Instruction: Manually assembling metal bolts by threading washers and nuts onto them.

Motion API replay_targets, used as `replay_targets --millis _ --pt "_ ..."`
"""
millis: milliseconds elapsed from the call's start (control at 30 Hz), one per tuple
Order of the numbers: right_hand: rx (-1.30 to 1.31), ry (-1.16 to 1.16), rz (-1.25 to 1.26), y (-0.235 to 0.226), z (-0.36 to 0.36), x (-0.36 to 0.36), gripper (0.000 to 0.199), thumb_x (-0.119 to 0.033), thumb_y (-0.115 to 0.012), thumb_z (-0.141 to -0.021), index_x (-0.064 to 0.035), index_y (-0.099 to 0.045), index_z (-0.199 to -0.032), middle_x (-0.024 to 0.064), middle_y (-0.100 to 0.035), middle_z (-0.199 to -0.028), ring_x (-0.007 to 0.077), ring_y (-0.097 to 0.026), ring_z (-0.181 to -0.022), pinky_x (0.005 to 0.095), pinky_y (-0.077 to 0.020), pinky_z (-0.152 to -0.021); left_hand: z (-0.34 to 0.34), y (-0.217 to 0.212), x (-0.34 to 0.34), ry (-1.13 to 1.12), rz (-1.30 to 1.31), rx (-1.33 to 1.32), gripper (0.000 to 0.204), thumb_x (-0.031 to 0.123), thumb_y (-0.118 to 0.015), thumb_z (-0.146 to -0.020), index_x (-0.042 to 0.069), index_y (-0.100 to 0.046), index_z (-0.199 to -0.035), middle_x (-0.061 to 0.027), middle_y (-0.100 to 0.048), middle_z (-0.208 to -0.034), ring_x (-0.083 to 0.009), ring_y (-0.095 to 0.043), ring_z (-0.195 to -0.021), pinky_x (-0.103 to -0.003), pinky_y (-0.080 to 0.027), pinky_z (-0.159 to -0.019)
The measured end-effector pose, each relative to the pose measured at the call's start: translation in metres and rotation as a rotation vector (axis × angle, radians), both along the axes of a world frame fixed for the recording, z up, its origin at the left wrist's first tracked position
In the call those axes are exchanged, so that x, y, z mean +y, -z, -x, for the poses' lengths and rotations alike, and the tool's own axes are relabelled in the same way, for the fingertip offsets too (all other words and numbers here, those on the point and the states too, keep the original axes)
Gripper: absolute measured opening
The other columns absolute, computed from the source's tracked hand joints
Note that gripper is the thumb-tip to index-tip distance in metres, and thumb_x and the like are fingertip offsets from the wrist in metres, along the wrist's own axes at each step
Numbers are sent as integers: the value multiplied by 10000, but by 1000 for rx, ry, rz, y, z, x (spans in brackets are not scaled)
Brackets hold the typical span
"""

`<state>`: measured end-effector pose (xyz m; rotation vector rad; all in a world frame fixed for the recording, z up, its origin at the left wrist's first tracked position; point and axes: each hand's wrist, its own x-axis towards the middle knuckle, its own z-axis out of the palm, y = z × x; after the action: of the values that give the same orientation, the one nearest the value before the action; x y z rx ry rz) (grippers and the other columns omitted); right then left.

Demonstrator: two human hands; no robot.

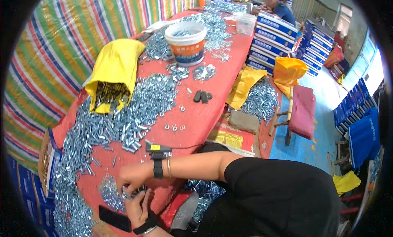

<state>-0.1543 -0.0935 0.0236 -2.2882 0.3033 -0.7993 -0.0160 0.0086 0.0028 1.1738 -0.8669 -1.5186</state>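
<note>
Close together over the red-covered table (163, 110), my right hand (134, 177) and my left hand (138, 209) meet with bent, closed fingers. Between them are small dark metal pieces, too small to name. A heap of small washers (111, 192) lies beside my fingertips. A black phone (115, 218) rests flat near my left hand. Beyond my right wrist, loose metal rods and sleeves (118, 118) spread in a large heap. A yellow sack (116, 67) lies with its mouth toward me, brassy metal pieces showing inside. Both wrists wear dark bands.
A small dark device (159, 148) with a cord lies by my right forearm. A white-and-orange bucket (186, 42) stands farther up the table. Stacked blue-and-white boxes (270, 40), a pink padded stool (302, 112) and an orange bag (288, 71) are right of it. Another person (280, 9) sits far off.
</note>
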Motion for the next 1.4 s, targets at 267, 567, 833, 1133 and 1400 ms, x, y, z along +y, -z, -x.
replay_targets --millis 267,567,833,1133,1400 --pt "-41 130 -324 -28 16 -21 182 -143 -677 -817 -27 -676 -958 53 -650 -818 102 -613 -641 251 -475 -550 -8 -12 -5 61 143 16 233 -36 -554 -850 -64 -543 -1080 -149 -626 -996 -290 -641 -909 -372 -544 -848" --pt "27 63 -22 -17 -2 -13 182 -96 -714 -747 -19 -688 -910 61 -601 -743 159 -565 -665 291 -436 -593 -16 -6 -12 -50 -116 312 285 -82 -571 -821 -34 -508 -1094 -127 -615 -996 -251 -651 -892 -346 -582 -799" --pt "18 30 -397 -15 0 -10 124 -71 -701 -772 -7 -684 -877 37 -637 -775 99 -592 -712 250 -477 -643 -12 -9 -10 -3 -97 290 250 -74 -582 -817 -46 -530 -1059 -112 -617 -985 -222 -652 -883 -341 -582 -815" --pt "42 22 -212 -13 -1 -16 132 -68 -679 -732 -4 -663 -846 75 -649 -771 158 -617 -705 284 -488 -646 -13 -6 -12 -67 -77 259 281 -84 -586 -801 -56 -521 -1072 -112 -617 -976 -218 -653 -863 -339 -585 -786" --pt "224 10 -50 -16 -3 -9 169 -39 -694 -725 -7 -661 -887 66 -642 -804 164 -610 -752 290 -482 -683 -12 -2 -9 -86 -119 226 272 -98 -589 -783 -44 -535 -1044 -112 -618 -984 -207 -649 -873 -333 -581 -780"
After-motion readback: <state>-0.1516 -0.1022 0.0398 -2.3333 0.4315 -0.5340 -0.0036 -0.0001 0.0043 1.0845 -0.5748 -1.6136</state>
